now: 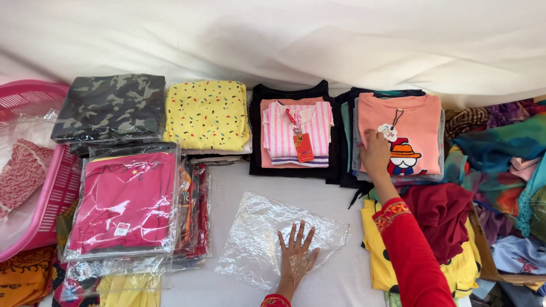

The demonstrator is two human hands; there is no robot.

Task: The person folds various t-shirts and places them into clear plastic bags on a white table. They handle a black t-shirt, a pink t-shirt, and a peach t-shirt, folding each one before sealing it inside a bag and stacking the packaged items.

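left hand (296,256) flat, fingers spread, on empty clear bag (273,241); right hand (375,152) grips unbagged peach shirt (406,133); bagged pink shirt (122,202) lies finished.

A white sheet (335,278) carries folded clothes — a clear plastic bag (256,239), bagged shirts (122,199), a pink basket (51,193).

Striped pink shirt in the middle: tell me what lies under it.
Under the striped pink shirt lies a salmon garment, and beneath that a black one. Only their edges show; the rest is covered.
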